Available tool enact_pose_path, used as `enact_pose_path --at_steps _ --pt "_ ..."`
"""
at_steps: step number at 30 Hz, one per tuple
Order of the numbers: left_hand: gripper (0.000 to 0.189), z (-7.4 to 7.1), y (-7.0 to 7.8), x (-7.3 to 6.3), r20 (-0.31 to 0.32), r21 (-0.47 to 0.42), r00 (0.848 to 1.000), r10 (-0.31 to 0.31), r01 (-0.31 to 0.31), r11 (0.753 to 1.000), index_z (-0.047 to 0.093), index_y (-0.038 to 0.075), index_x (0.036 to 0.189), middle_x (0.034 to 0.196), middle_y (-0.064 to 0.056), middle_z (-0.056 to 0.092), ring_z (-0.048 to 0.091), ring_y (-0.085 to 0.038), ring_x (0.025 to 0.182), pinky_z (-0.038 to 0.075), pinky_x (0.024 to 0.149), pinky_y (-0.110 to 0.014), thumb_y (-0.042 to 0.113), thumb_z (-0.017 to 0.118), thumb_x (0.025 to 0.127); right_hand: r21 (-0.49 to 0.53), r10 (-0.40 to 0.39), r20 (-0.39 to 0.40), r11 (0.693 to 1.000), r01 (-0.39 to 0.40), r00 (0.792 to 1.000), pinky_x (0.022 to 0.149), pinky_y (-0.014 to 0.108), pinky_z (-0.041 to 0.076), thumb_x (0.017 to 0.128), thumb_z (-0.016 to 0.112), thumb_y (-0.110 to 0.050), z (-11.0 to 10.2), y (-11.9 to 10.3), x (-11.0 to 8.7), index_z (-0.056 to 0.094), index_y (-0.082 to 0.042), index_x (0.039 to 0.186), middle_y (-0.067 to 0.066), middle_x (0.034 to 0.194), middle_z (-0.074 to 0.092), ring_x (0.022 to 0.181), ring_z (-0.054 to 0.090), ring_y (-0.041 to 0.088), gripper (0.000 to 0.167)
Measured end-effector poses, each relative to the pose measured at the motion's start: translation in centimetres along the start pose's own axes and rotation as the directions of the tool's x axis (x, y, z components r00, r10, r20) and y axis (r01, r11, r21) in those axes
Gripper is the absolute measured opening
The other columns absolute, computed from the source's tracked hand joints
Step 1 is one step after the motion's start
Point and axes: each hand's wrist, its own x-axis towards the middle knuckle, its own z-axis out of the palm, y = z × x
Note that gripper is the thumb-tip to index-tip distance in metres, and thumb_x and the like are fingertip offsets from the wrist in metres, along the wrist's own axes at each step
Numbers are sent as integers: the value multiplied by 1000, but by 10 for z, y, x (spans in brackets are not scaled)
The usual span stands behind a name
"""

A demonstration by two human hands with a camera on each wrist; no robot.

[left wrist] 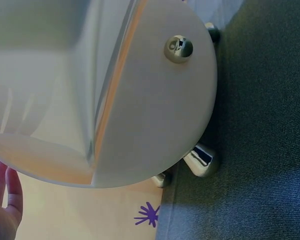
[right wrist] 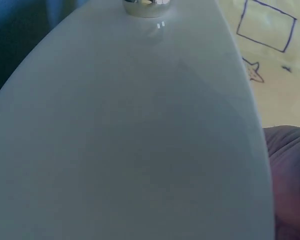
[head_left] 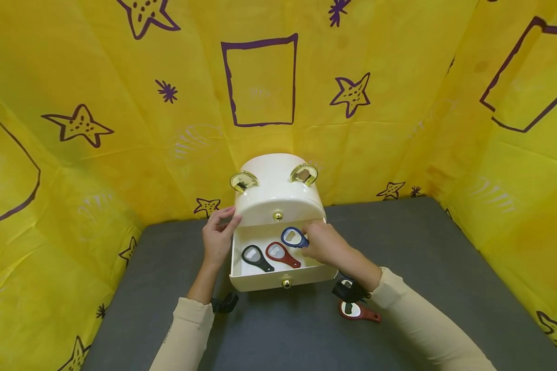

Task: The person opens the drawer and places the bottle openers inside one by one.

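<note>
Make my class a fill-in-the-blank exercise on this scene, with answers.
The right hand pinches the ____ bottle opener.
In the open drawer, the ____ bottle opener lies between that one and the dark one.
The open drawer's round knob is ____ in colour.
The ____ hand holds no bottle opener.

Missing words: blue; red; gold; left.

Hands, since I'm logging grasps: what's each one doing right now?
Left hand: open, fingers at the side of the white box.
Right hand: closed, holding the blue bottle opener by its handle.
</note>
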Motion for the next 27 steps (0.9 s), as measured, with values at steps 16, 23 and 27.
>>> enact_pose_path --at_steps 16,23,27 --pt "24 1 29 -5 31 11 999 -7 7 1000 66 -16 103 112 -28 61 60 5 96 52 73 -9 -5 72 83 -141 43 60 989 -34 997 68 42 49 69 76 -6 17 -3 4 62 -3 68 11 74 64 73 59 28 14" --pt "24 2 29 -4 24 6 1000 7 -7 1000 67 -16 102 111 -29 62 60 4 98 52 74 -10 -4 73 82 -135 43 68 990 -33 997 60 40 47 68 73 -2 19 -3 6 58 -5 62 11 70 64 66 57 26 17" --pt "24 1 28 -5 26 7 1000 4 -4 1000 67 -16 102 112 -31 62 60 4 98 52 74 -11 -4 73 82 -111 33 39 993 -28 999 55 35 40 71 70 -2 19 -1 5 56 -8 61 6 64 59 61 50 22 18"
